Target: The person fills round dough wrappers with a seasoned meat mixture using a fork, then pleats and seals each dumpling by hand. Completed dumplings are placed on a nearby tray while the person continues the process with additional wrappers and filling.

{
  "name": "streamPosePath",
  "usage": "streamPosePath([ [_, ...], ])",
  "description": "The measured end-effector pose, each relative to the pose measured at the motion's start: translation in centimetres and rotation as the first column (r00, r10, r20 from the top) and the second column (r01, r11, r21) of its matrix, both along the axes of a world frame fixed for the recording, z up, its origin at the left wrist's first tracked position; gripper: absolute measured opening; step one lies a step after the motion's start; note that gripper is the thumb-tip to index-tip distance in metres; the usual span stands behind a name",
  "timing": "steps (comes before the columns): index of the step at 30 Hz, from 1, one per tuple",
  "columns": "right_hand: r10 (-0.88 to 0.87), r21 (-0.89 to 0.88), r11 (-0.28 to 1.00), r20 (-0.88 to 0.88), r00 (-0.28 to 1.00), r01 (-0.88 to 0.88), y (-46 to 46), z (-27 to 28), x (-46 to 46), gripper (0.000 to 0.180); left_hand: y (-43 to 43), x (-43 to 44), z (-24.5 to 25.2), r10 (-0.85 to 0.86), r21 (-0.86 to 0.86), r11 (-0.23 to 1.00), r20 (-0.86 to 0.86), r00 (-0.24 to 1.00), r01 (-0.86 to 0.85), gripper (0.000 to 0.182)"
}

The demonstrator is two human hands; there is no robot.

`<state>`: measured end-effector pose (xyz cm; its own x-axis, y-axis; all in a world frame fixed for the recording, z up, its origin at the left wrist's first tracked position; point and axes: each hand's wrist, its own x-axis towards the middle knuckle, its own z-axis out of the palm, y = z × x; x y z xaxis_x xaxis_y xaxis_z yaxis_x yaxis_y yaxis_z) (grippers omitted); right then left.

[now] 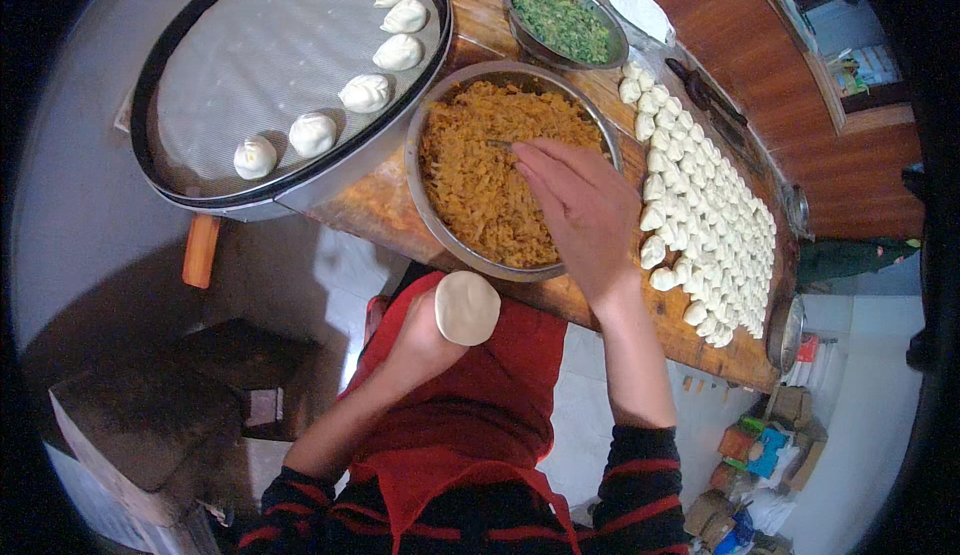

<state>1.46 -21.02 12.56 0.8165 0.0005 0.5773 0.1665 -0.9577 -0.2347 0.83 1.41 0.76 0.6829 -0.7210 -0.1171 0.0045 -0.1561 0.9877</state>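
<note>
My left hand (429,335) holds a flat round dough wrapper (467,308) in front of my red apron, just off the table's near edge. Over a metal bowl (491,264) of orange-brown shredded filling (480,187), my right hand (581,206) pinches a thin utensil (498,144), whose far end is at the filling. To the left, a round steamer tray (255,67) with a mesh liner bears several pleated buns (313,134) along its right and near side. Many small dough pieces (705,210) lie in rows on the table right of the bowl.
Behind the filling bowl stands a smaller metal bowl (619,52) of chopped greens. A wooden handle (200,250) juts below the steamer. Dark utensils (705,93) lie by the table's far right side, near a wood panel (750,52). Another metal bowl (787,333) sits at the right end.
</note>
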Motion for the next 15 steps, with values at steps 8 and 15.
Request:
streamPosePath([
  [8, 0.194, -0.159, 0.965, -0.107, 0.975, -0.209, -0.8, -0.9, -3.5, 0.024, 0.0, 0.1, -0.1, 0.093, -0.101, 0.990, -0.056, 0.994, -0.099, 0.041],
  [15, 0.120, 0.089, 0.990, -0.147, 0.982, -0.108, 1.3, -2.4, -5.9, 0.024, -0.6, 0.6, 0.4, 0.082, -0.085, 0.993, -0.009, 0.997, -0.082, 0.030],
])
